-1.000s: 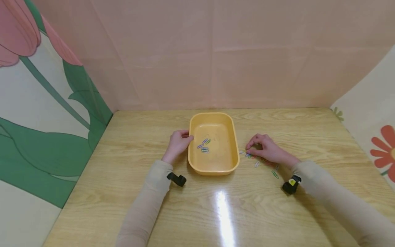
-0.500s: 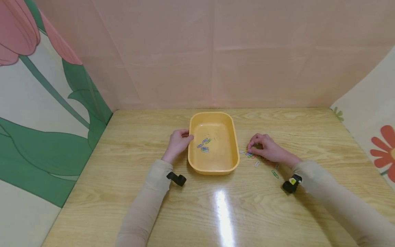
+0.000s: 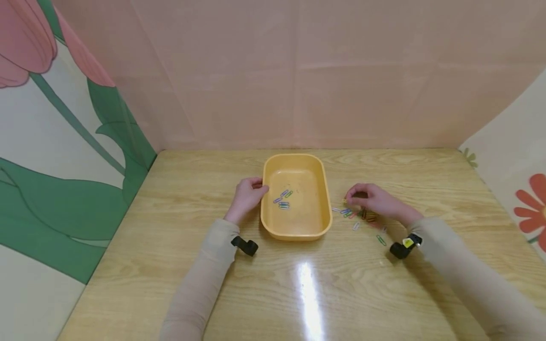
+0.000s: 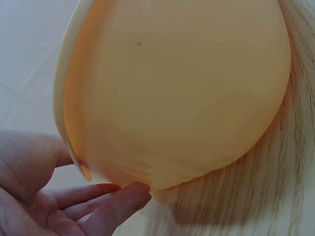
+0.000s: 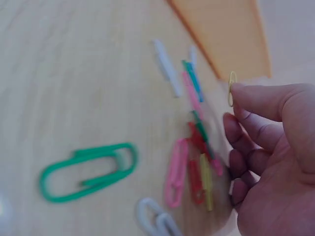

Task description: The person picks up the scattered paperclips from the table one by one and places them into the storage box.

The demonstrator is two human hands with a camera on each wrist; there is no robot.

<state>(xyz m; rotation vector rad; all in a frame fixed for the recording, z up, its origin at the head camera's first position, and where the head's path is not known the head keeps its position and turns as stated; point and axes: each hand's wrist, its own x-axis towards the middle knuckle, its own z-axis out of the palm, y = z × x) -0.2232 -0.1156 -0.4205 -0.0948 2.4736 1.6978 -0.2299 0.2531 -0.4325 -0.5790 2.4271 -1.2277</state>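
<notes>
Nearest, a green clip (image 3: 381, 240) is lying on the worktop (image 3: 273, 289), with mixed clips (image 5: 196, 179) lying just beyond it. Past these, the right grip (image 3: 377, 201) is pinching a yellow clip (image 3: 345, 201) between thumb and finger, to the right of the tray (image 3: 308, 203). The left grip (image 3: 248, 198) is pinching the tray's left rim, while several clips (image 3: 284, 205) are resting inside; behind, a pink backdrop (image 3: 294, 76) is hanging.

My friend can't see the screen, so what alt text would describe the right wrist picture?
A person's right hand pinches a small yellow paper clip. Left of it in the picture, scattered paper clips in several colours lie on a wooden table, a green one looking largest. Part of an orange-yellow tray shows at the top.
</notes>
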